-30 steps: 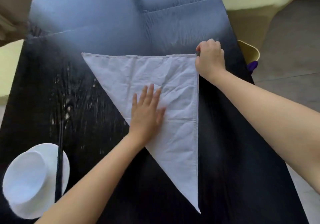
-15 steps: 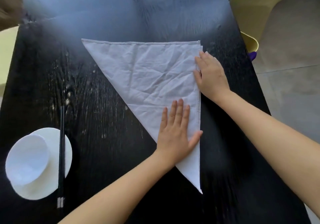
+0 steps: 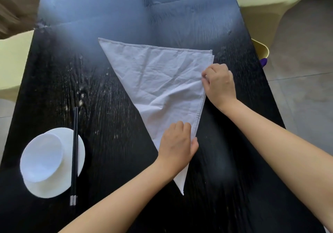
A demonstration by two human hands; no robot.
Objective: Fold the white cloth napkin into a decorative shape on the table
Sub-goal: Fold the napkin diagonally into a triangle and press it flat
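The white cloth napkin (image 3: 158, 77) lies folded into a triangle on the black table (image 3: 111, 117), its long edge at the far side and its point toward me. My left hand (image 3: 177, 142) rests on the lower part of the triangle with fingers curled, gripping the cloth near its right edge. My right hand (image 3: 219, 83) sits at the right edge higher up, fingers bent and pinching the hem. The cloth between the two hands is rumpled and slightly lifted.
A white bowl (image 3: 42, 158) sits on a white plate (image 3: 72, 151) at the near left, with black chopsticks (image 3: 74, 153) laid across the plate's right side. Pale yellow chairs (image 3: 261, 0) stand at the table's far right and left. Grey floor lies to the right.
Both hands went from flat, smoothing the napkin, to curled and pinching its right edge. My left hand slid down toward the point; my right hand came down from the far right corner.
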